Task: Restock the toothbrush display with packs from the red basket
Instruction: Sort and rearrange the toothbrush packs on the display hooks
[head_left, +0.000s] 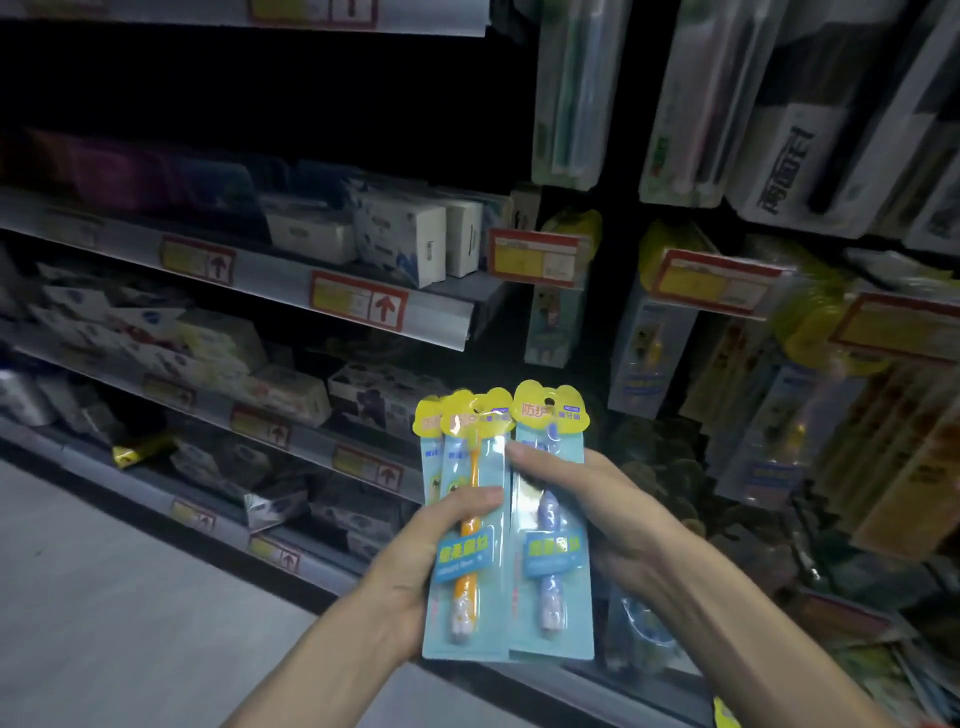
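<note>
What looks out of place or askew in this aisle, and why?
The lower left shelves look untidy: boxes lie tumbled at odd angles, and a small yellow pack lies loose among them. The orange toothbrush pack in the left hand and purple toothbrush pack in the right hand look undamaged.

The body in view consists of two hands with their forearms: the left hand on the left forearm, and the right hand on the right forearm, all bare from the fingertips to the frame edge. Both forearms are slender and taper toward the wrist; the left wrist shows faint lengthwise tendon ridges, while nail detail on the left thumb and right thumb is blurred. A small red patch at the lower right frame edge, just beside the right forearm, is too little seen to identify as clothing.
</note>
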